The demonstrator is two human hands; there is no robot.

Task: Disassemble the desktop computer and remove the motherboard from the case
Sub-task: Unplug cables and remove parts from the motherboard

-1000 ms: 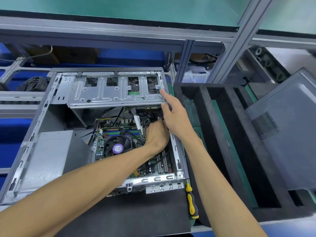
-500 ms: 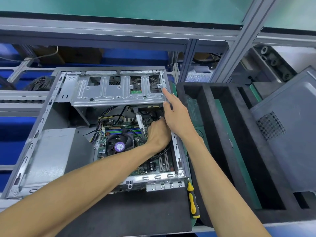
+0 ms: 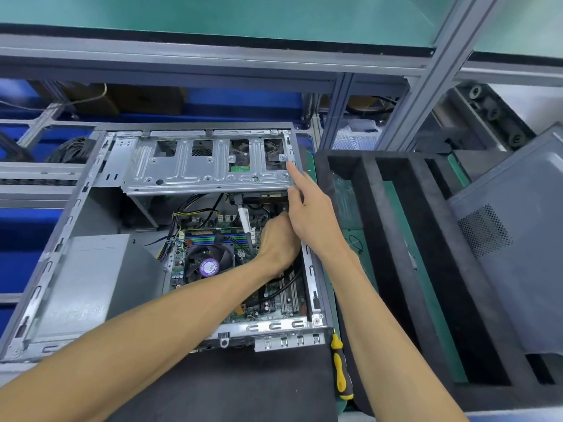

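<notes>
Head view | left hand [image 3: 278, 243] curled inside open case [image 3: 45, 269] over motherboard [image 3: 265, 306], grasp hidden, cannot tell | right hand [image 3: 310, 208] open, forefinger touching drive cage [image 3: 195, 172] | screwdriver [image 3: 341, 368] near right.

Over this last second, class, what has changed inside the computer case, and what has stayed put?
Hardly anything moved. The left hand stays buried by the motherboard, the right hand still points a finger at the drive cage, and the screwdriver lies untouched. Only the camera shifted slightly.

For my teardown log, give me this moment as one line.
left hand: inside case, on cables over motherboard | right hand: forefinger on drive cage | screwdriver: unused
</notes>
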